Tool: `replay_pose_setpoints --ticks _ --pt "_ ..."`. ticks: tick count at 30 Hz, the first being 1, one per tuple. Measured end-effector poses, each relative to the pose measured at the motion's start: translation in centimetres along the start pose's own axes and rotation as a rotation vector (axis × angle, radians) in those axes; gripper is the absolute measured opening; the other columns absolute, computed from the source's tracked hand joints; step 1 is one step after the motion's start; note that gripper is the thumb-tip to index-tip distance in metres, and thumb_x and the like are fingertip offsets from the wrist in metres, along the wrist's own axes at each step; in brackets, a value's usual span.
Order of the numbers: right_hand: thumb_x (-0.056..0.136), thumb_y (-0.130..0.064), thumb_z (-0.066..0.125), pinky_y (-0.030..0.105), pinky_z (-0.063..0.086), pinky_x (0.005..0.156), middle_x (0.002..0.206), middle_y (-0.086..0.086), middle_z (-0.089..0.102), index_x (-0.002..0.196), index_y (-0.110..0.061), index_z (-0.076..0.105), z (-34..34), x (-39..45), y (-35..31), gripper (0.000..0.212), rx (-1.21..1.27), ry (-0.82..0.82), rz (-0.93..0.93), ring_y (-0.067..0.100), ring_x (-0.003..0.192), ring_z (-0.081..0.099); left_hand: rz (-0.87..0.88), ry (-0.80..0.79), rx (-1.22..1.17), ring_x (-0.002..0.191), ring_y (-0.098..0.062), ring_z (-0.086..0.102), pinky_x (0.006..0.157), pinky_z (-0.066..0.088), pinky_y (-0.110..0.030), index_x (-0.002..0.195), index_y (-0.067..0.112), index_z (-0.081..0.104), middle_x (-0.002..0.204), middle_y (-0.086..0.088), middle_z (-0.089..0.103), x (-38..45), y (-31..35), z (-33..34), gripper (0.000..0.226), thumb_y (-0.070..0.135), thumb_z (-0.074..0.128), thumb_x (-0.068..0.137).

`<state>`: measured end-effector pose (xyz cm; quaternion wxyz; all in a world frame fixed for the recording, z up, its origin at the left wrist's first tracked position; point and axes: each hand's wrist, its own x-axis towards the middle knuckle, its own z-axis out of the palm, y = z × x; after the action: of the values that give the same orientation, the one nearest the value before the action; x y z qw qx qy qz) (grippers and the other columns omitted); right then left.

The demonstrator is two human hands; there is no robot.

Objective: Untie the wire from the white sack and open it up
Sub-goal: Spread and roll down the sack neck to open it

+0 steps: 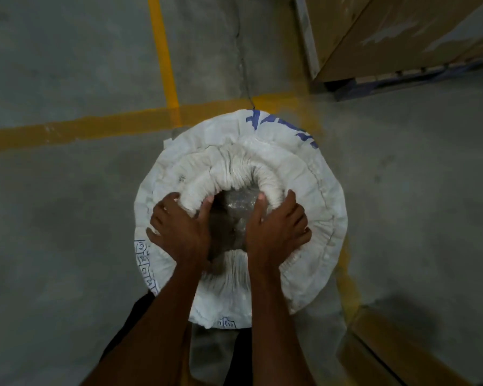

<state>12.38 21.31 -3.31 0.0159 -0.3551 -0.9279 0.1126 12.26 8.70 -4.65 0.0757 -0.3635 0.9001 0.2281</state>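
Note:
The white sack (pixel 304 174) stands upright on the concrete floor below me, blue print on its sides. Its mouth is open, with the fabric rolled outward into a thick bunched rim. Clear plastic lining (pixel 239 203) shows inside the opening. My left hand (pixel 180 229) grips the rolled rim on the left, thumb inside the mouth and fingers over the outside. My right hand (pixel 276 228) grips the rim on the right in the same way. A thin dark wire (pixel 241 65) lies on the floor beyond the sack, running away from its far edge.
Yellow floor lines (pixel 162 51) cross behind the sack and run down its right side. A large cardboard box on a pallet (pixel 388 37) stands at the top right. Another cardboard box (pixel 396 346) sits at the bottom right, close to the sack.

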Motion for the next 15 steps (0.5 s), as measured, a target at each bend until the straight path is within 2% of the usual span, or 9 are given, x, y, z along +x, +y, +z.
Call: replay_pose_setpoints --ticks 2,4,6,8,9,11,13,15 --pt "0.101 -0.057 0.041 0.049 0.042 0.089 0.104 0.011 0.064 0.121 -0.016 0.057 1.0 0.1 0.3 0.048 -0.051 -0.053 -0.011 0.034 0.097 0.059 -0.015 -0.059 0.026 0.115 -0.042 0.059 0.097 0.043 -0.054 0.120 0.014 0.058 0.120 -0.017 0.066 0.6 0.0 0.3 0.069 0.076 0.048 0.090" --pt "0.106 -0.049 0.040 0.044 0.043 0.075 0.091 0.013 0.066 0.108 -0.012 0.057 1.5 0.7 0.4 0.041 -0.046 -0.107 -0.083 0.034 0.083 0.061 0.014 -0.080 -0.047 0.105 -0.042 0.066 0.086 0.048 -0.049 0.114 0.013 0.059 0.112 -0.017 0.071 1.1 0.4 0.4 0.062 0.070 0.042 0.097" --pt "0.108 -0.045 0.038 0.039 0.044 0.066 0.084 0.015 0.070 0.107 -0.008 0.060 1.0 1.4 0.5 0.043 0.046 -0.149 -0.132 0.036 0.076 0.066 0.066 -0.103 -0.202 0.102 -0.035 0.070 0.082 0.050 -0.040 0.115 0.015 0.062 0.112 -0.010 0.074 1.1 0.8 -0.1 0.059 0.068 0.041 0.099" --pt "0.107 -0.049 0.034 0.040 0.050 0.070 0.092 0.017 0.073 0.116 -0.006 0.062 0.0 2.2 0.7 0.052 0.141 -0.230 -0.122 0.037 0.085 0.070 0.202 -0.109 -0.356 0.105 -0.024 0.070 0.085 0.048 -0.027 0.118 0.014 0.068 0.115 -0.006 0.076 1.3 1.0 -1.1 0.051 0.058 0.047 0.103" --pt "0.107 -0.050 0.034 0.040 0.051 0.075 0.095 0.017 0.074 0.114 -0.006 0.064 -0.5 2.7 0.9 0.053 0.206 -0.250 -0.119 0.036 0.089 0.070 0.276 -0.120 -0.412 0.104 -0.019 0.070 0.085 0.048 -0.018 0.118 0.012 0.071 0.114 -0.005 0.076 1.6 1.1 -1.7 0.046 0.050 0.050 0.104" --pt "0.107 -0.048 0.038 0.034 0.046 0.070 0.081 0.010 0.070 0.089 -0.011 0.066 -1.7 3.6 1.7 0.051 0.384 -0.266 -0.120 0.027 0.078 0.066 0.342 -0.183 -0.492 0.089 -0.004 0.069 0.077 0.045 -0.005 0.105 0.012 0.075 0.097 0.002 0.079 2.8 0.4 -2.9 0.034 0.039 0.055 0.105" --pt "0.106 -0.046 0.043 0.031 0.035 0.060 0.060 -0.002 0.052 0.063 -0.019 0.049 -2.9 4.7 2.8 0.052 0.518 -0.312 -0.147 0.014 0.057 0.050 0.329 -0.275 -0.529 0.065 0.008 0.061 0.065 0.045 -0.012 0.081 0.021 0.072 0.068 0.019 0.070 4.2 -0.6 -4.1 0.032 0.038 0.058 0.104" --pt "0.105 -0.047 0.045 0.032 0.030 0.055 0.053 -0.006 0.039 0.056 -0.024 0.036 -3.6 5.8 4.0 0.055 0.596 -0.413 -0.176 0.010 0.051 0.038 0.321 -0.381 -0.520 0.063 0.006 0.061 0.065 0.050 -0.022 0.084 0.018 0.074 0.068 0.017 0.070 5.7 -1.7 -5.3 0.035 0.043 0.059 0.103"
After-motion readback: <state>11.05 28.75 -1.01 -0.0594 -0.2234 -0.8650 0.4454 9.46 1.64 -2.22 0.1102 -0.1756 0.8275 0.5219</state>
